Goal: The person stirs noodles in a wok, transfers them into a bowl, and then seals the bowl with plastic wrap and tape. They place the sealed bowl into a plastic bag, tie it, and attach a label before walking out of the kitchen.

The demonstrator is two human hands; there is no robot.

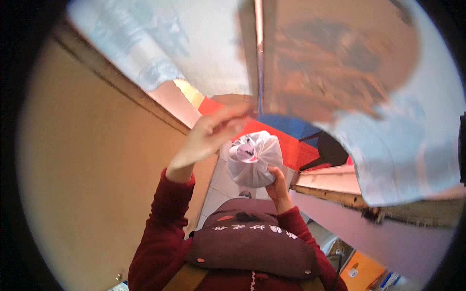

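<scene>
A tied white plastic bag (255,171) with a round bundle inside hangs before my body, above the tiled floor. A rolled slip of paper sits at its knotted top. My right hand (279,183) holds the bag at its lower right side; the fingers behind it are hidden. My left hand (218,131) is raised above and left of the bag, fingers stretched toward the split between two cloth door curtain panels (309,72). The fingertips are blurred at the curtain's edge, and whether they touch it I cannot tell.
A tan door or panel (91,152) fills the left side. The curtain covers the upper view in a doorway, with a wooden frame (327,194) at right. Red and blue flooring (298,145) and a dark chair (327,151) show beyond. An orange surface (360,271) lies lower right.
</scene>
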